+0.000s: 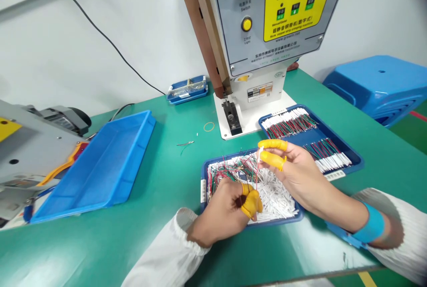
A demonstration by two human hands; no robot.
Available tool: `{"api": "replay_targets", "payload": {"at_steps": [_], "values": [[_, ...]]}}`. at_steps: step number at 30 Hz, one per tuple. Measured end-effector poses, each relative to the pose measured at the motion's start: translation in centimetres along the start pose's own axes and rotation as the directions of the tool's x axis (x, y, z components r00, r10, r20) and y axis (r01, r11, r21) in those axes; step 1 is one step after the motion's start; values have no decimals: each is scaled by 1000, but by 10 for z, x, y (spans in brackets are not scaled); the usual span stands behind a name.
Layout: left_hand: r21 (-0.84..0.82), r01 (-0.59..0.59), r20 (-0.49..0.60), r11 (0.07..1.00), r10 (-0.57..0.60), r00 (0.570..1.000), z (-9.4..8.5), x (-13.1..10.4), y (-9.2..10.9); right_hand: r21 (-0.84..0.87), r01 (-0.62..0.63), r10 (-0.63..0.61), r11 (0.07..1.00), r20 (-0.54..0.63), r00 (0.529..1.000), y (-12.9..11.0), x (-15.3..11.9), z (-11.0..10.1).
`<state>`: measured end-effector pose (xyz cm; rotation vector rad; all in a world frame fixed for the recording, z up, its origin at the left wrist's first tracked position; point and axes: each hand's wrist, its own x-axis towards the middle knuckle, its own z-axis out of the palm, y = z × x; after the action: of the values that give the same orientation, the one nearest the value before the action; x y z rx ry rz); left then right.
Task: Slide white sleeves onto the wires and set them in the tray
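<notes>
My left hand [224, 209] wears yellow finger cots and pinches the lower end of some thin wires over the near tray. Just above it, my right hand [300, 178], also with yellow finger cots, holds a small white tube [260, 153] between thumb and forefinger. A red wire [257, 175] runs between the tube and my left fingers; whether it passes inside the tube I cannot make out. Beneath both hands is a blue tray [296, 216] with loose white tubes [276, 200] on its right and tangled red, green and black wires [230, 170] at its back left.
Behind the hands stands a crimping machine [253, 55]. A second blue tray [356, 159] holds neat rows of wires with white tubes. Leftward lie an upright-sided blue bin [100, 167], a loose wire piece [185, 143] and a rubber band [209, 127]. A blue stool [380, 78] stands beyond the table.
</notes>
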<state>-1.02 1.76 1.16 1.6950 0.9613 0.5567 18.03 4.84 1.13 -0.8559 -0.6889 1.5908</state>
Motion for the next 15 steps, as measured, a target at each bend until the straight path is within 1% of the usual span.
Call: {"api": "replay_targets", "payload": {"at_steps": [6, 9, 15], "values": [[-8, -13, -20, 1000, 13, 1000, -1, 1, 0, -3, 14, -14, 1000, -4, 1000, -1, 0, 1], [-16, -31, -22, 999, 31, 999, 0, 0, 0, -12, 6, -6, 1000, -9, 1000, -1, 1, 1], [-15, -32, -15, 999, 32, 999, 0, 0, -1, -11, 9, -9, 1000, 2, 1000, -1, 0, -1]]}}
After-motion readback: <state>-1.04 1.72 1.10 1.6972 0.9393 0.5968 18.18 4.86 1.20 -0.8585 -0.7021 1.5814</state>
